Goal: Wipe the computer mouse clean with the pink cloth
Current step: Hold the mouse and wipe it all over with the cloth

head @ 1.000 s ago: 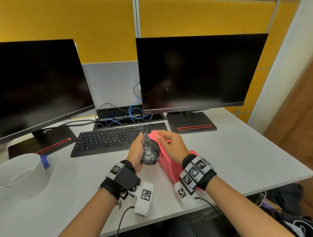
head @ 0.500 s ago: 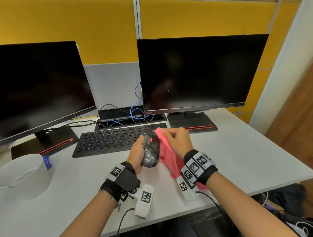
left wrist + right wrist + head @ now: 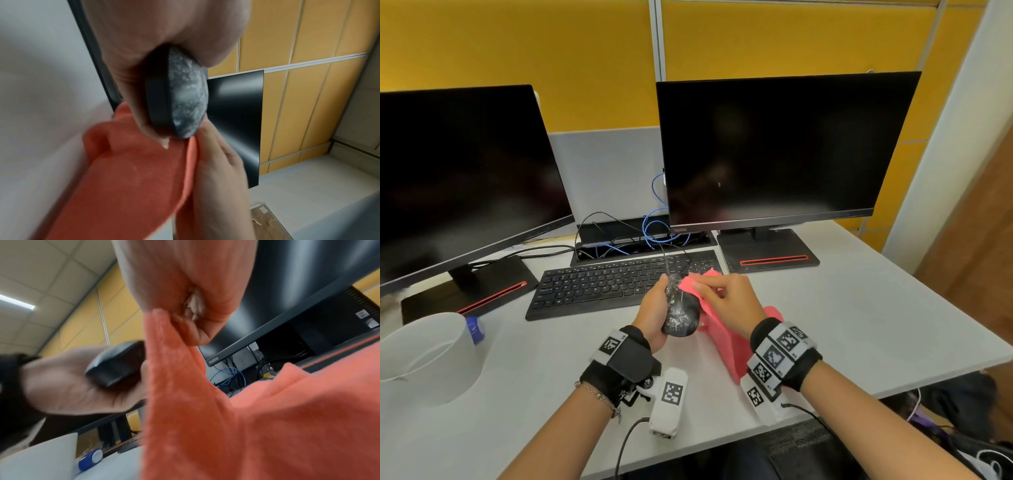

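My left hand [image 3: 654, 308] grips a black wired computer mouse [image 3: 681, 313], speckled with white residue, lifted above the desk in front of the keyboard. In the left wrist view the mouse [image 3: 185, 97] sits on edge between thumb and fingers. My right hand [image 3: 726, 301] pinches the pink cloth [image 3: 726, 339] and presses a fold of it onto the mouse's front top. The rest of the cloth hangs down to the desk under my right wrist. The right wrist view shows the cloth [image 3: 205, 402] held by curled fingers [image 3: 191, 331], with the mouse [image 3: 117, 365] beside it.
A black keyboard [image 3: 613, 282] lies just behind the hands. Two dark monitors [image 3: 767, 150] [image 3: 462, 181] stand at the back with cables [image 3: 654, 229] between them. A white bowl-like container [image 3: 421, 356] and a small blue cap [image 3: 476, 329] sit at the left. The desk's edge [image 3: 893, 387] runs close on the right.
My right hand has drawn the cloth back over the top front of the mouse, after sliding off to its right side half a second ago. My left hand keeps its grip on the mouse.
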{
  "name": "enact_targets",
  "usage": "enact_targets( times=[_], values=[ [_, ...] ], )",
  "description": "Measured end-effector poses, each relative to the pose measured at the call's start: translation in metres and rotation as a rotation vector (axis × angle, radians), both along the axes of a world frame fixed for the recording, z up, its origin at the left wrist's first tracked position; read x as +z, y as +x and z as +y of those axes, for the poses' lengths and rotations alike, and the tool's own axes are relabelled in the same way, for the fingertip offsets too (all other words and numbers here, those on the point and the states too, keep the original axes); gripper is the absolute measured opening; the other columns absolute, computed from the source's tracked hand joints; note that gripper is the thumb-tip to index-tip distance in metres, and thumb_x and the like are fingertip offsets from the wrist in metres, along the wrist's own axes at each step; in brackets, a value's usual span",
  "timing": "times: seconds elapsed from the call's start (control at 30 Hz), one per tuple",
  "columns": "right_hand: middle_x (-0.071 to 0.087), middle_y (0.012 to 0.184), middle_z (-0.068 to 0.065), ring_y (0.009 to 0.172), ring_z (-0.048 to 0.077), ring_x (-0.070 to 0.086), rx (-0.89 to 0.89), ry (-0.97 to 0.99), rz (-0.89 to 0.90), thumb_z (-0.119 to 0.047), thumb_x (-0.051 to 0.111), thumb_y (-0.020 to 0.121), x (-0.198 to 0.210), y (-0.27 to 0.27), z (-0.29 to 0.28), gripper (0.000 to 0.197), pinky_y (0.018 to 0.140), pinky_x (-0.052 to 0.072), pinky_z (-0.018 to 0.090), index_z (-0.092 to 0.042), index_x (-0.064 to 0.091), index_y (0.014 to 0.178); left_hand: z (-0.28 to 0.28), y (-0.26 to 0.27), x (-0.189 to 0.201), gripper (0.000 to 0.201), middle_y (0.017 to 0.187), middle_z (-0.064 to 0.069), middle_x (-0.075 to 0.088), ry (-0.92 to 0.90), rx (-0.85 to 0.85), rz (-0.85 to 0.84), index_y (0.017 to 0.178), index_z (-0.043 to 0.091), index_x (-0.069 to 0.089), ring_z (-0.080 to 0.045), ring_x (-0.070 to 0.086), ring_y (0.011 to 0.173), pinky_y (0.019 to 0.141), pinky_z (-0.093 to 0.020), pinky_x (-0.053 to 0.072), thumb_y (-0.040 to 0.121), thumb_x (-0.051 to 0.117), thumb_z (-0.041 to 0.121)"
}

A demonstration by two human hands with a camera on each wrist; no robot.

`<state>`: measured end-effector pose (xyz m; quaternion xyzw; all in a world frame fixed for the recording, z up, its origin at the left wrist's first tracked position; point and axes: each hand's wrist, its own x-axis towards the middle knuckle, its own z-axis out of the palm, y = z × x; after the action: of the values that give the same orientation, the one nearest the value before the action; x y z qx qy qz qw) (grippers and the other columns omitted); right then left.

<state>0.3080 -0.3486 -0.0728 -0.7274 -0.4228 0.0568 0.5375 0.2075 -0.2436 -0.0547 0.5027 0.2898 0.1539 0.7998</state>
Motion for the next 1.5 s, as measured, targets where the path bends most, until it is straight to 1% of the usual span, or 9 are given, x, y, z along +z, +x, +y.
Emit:
enact_targets(
  times=[0.17,0.23,0.47,0.67,0.9,1.1,1.27,1.43,1.5],
  values=[
    [0.077,0.097,0.0,0.097,0.029,0.069,-0.15,0.019,0.048,-0.034,0.064,0.092,0.002,0.014,-0.002,0.027,0.079,0.055,0.031,-0.018,0.074,0.112,-0.008,-0.001,0.002,0.049,0.092,-0.013,0.073,-0.021,-0.028,0.005,0.102,0.01,0.065,-0.029,0.068,0.081,0.082,-0.048,0.055,0.103,0.029,0.044],
    [0.077,0.094,0.004,0.092,0.022,0.071,-0.065,0.028,0.025,-0.035,0.064,0.091,0.002,0.007,-0.007,0.025,0.081,0.055,0.041,-0.021,0.076,0.108,-0.004,-0.001,0.001,0.05,0.093,-0.013,0.073,-0.04,-0.003,0.006,0.102,0.01,0.066,-0.026,0.07,0.078,0.07,-0.04,0.059,0.103,0.029,0.043],
    [0.072,0.109,-0.007,0.095,-0.013,0.062,0.031,0.025,-0.035,-0.02,0.067,0.091,-0.003,0.012,-0.017,0.02,0.093,0.053,0.024,-0.019,0.073,0.111,-0.002,-0.001,0.0,0.049,0.092,-0.013,0.071,-0.087,-0.039,-0.034,0.105,0.01,0.063,-0.025,0.07,0.071,0.059,-0.042,0.059,0.103,0.027,0.044],
    [0.075,0.105,-0.002,0.098,0.008,0.069,0.085,0.04,-0.025,-0.025,0.064,0.093,0.004,0.0,-0.01,0.021,0.091,0.054,0.028,-0.024,0.072,0.113,-0.002,-0.001,0.005,0.049,0.092,-0.012,0.072,-0.108,-0.025,-0.058,0.102,0.01,0.064,-0.023,0.072,0.068,0.055,-0.035,0.059,0.104,0.028,0.042],
    [0.074,0.106,-0.004,0.101,0.007,0.068,-0.051,0.032,-0.063,-0.024,0.063,0.094,0.002,0.007,-0.012,0.021,0.086,0.053,0.02,-0.021,0.072,0.112,-0.002,-0.004,0.0,0.05,0.09,-0.013,0.072,-0.115,-0.057,-0.06,0.109,0.01,0.062,-0.027,0.07,0.067,0.055,-0.041,0.06,0.103,0.027,0.044],
    [0.075,0.107,0.002,0.093,0.012,0.068,0.114,0.038,-0.078,-0.026,0.06,0.096,-0.002,-0.002,-0.011,0.024,0.085,0.053,0.024,-0.027,0.069,0.118,0.004,-0.002,0.003,0.051,0.091,-0.011,0.073,-0.123,0.001,-0.082,0.107,0.008,0.064,-0.021,0.073,0.07,0.057,-0.032,0.058,0.104,0.026,0.042],
    [0.067,0.122,-0.008,0.104,-0.019,0.055,0.078,-0.011,-0.11,-0.021,0.059,0.096,0.001,0.008,-0.014,0.023,0.102,0.046,0.023,-0.019,0.071,0.116,0.002,-0.002,-0.003,0.048,0.079,-0.008,0.075,-0.094,-0.015,-0.052,0.099,0.01,0.063,-0.019,0.072,0.061,0.047,-0.033,0.057,0.105,0.026,0.04],
    [0.074,0.11,0.003,0.105,0.021,0.066,0.14,0.027,-0.059,-0.027,0.06,0.096,0.0,-0.002,-0.01,0.025,0.095,0.052,0.032,-0.033,0.068,0.119,0.003,-0.001,0.001,0.05,0.091,-0.011,0.074,-0.137,0.0,-0.078,0.111,0.007,0.063,-0.023,0.073,0.074,0.055,-0.033,0.059,0.103,0.028,0.043],
    [0.073,0.114,-0.003,0.106,0.014,0.066,0.126,0.041,-0.054,-0.023,0.061,0.096,0.001,0.001,-0.013,0.025,0.092,0.052,0.028,-0.029,0.069,0.118,0.004,-0.002,0.001,0.051,0.09,-0.01,0.074,-0.128,-0.007,-0.077,0.11,0.008,0.063,-0.023,0.073,0.074,0.058,-0.033,0.059,0.103,0.028,0.044]
  ],
)
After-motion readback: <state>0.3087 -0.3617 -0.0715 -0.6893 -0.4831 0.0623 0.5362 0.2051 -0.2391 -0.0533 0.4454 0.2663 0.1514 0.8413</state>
